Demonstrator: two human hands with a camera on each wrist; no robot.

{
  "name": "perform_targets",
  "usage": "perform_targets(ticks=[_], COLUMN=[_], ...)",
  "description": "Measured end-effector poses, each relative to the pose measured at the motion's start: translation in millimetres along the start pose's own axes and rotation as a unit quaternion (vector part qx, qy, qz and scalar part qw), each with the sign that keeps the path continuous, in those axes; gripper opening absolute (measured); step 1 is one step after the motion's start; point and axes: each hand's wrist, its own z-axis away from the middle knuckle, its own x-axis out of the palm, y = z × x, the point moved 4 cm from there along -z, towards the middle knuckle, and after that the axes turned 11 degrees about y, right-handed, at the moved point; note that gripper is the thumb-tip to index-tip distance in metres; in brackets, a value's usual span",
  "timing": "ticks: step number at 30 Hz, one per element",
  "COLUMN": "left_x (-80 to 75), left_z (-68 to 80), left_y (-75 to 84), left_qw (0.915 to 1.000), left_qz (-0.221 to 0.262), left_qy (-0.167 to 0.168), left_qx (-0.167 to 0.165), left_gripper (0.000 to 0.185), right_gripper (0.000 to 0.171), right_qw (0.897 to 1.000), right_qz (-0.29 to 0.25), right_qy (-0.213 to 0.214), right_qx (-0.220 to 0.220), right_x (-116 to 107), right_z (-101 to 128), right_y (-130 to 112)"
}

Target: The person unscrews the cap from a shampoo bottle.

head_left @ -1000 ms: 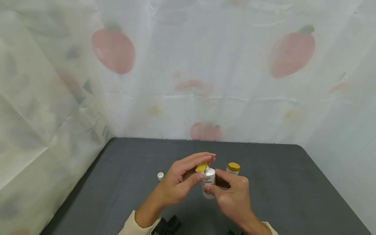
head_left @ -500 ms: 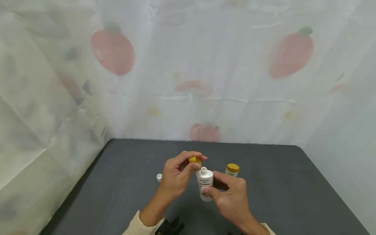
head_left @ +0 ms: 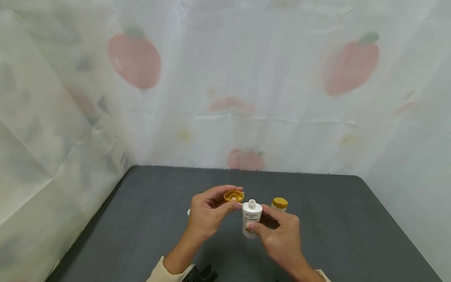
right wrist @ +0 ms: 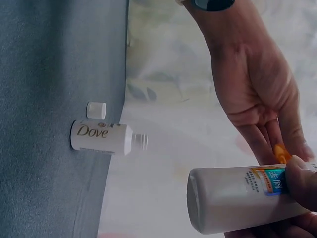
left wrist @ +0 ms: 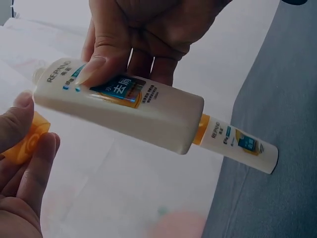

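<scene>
Head view: right hand (head_left: 282, 235) grips open white bottle (head_left: 251, 219) upright above table (head_left: 352, 235) near front edge. Left hand (head_left: 206, 213) pinches yellow cap (head_left: 233, 196) just left of bottle neck. Capped bottle (head_left: 279, 203) stands behind.

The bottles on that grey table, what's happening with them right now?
A person holds a small white bottle above the grey table in the right hand. Its neck is bare. The left hand pinches the bottle's yellow cap just beside the neck, open side up. A second bottle with a yellow cap stands behind. The right wrist view shows an uncapped Dove bottle on the table, with a small white cap next to it.
</scene>
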Motion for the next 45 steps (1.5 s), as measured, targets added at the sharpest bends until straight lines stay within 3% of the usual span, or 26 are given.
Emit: perform_targets(ticks=[3, 8, 13, 16, 24, 32, 40, 45], left_x=[-1.9, -4.8, -5.2, -5.9, -5.1, -4.2, -5.4, -3.4], left_z=[-0.1, -0.7, -1.7, -0.6, 3.5, 8.8, 16.4, 21.1], left_y=[-2.2, -7.5, -15.2, -19.1, -23.1, -26.5, -35.4, -39.0], left_qw=[0.9998, 0.9964, 0.9846, 0.9784, 0.9770, 0.9746, 0.9628, 0.9578], left_qz=[-0.007, -0.032, -0.071, -0.082, -0.127, -0.205, -0.252, -0.276], left_qy=[0.001, 0.015, 0.035, 0.047, 0.057, 0.044, 0.063, 0.064], left_qx=[-0.019, -0.077, -0.156, -0.183, -0.162, -0.078, -0.073, -0.049], left_gripper=[0.034, 0.035, 0.035, 0.034, 0.029, 0.032, 0.032, 0.033], right_gripper=[0.038, 0.039, 0.040, 0.040, 0.038, 0.038, 0.037, 0.039], right_qw=[1.000, 0.999, 0.997, 0.996, 0.993, 0.992, 0.995, 0.998], right_qz=[-0.010, 0.001, 0.027, 0.038, 0.064, 0.078, 0.060, 0.041], right_qy=[0.004, 0.015, 0.022, 0.026, 0.032, 0.028, 0.034, 0.033], right_qx=[0.012, 0.046, 0.069, 0.081, 0.097, 0.092, 0.075, 0.045], right_x=[-1, -2, -2, -2, 2, 10, 16, 20], right_z=[-2, -5, -9, -11, -15, -18, -17, -15], right_y=[3, 6, 10, 14, 21, 31, 43, 46])
